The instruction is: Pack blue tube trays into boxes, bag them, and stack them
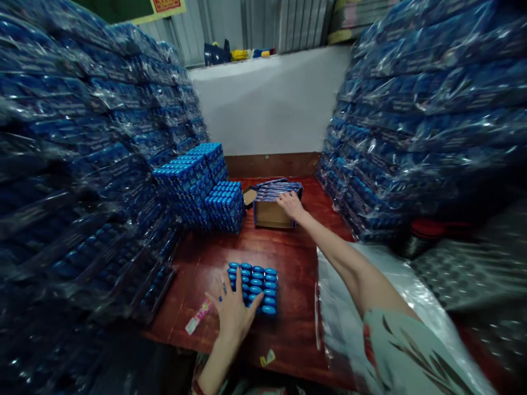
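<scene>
My left hand (233, 307) has its fingers spread over the left side of a block of shiny blue rounded-top packs (269, 286) standing in rows on the table. At the back, my right hand (290, 204) reaches over an open cardboard box (274, 215) packed with flat blue printed cardboard pieces (276, 191). Its fingers are bent down onto the pieces at the box's right side; the fingertips are partly hidden. A pink-and-white strip (198, 317) lies left of the blue packs.
Stacked blue packs (224, 203) stand back left. Tall plastic-wrapped stacks rise on the left (74, 137) and right (411, 120). Clear plastic sheets (349, 296) cover the table's right side, near a red-lidded container (426, 227). A yellow scrap (267, 358) lies at the front edge (288, 370).
</scene>
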Demonstrator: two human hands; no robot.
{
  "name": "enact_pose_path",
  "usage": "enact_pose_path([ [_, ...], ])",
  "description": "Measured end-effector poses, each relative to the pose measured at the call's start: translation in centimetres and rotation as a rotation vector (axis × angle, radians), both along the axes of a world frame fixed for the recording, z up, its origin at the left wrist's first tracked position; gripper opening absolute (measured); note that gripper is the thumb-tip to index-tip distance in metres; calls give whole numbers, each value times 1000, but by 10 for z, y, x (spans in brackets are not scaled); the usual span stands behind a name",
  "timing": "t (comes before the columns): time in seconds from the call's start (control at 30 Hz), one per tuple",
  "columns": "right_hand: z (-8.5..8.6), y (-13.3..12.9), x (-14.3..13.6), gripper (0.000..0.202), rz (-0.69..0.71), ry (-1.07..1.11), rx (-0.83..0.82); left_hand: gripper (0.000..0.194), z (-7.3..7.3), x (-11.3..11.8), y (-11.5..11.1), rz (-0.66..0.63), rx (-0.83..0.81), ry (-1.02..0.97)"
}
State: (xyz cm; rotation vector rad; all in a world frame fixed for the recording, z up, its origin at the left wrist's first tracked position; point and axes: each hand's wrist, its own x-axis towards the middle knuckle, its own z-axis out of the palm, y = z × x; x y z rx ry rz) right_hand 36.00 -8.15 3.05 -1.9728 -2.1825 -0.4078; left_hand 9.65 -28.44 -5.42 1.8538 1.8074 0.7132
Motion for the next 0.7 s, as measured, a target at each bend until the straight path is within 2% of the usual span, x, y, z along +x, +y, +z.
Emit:
enact_pose_path([
  [0.1, -3, -1, 6, 33, -43, -9, -19, 82, 0, 2, -3, -7, -3, -98],
  [0.2, -16, -13, 14, 35, -121, -4, -53, 84, 0, -8, 8, 79, -59, -130],
  [0.27, -27, -25, 18, 37, -170, -5, -76, 83, -5, -22, 15, 97, -41, -192],
  [0.37, -39, -39, 24, 35, -195, -20, -81, 76, -21, -43, 15, 97, -38, -321],
  [0.5, -34, -48, 30, 35, -148, -35, 15, 70, -36, -55, 1, 137, -103, -443],
  [0.6, -25, -51, 29, 35, -175, -7, 193, 68, -33, -55, -2, 188, -148, -510],
  [0.7, -25, -60, 13, 34, -158, -10, 168, 57, -25, -57, 2, 147, -199, -526],
])
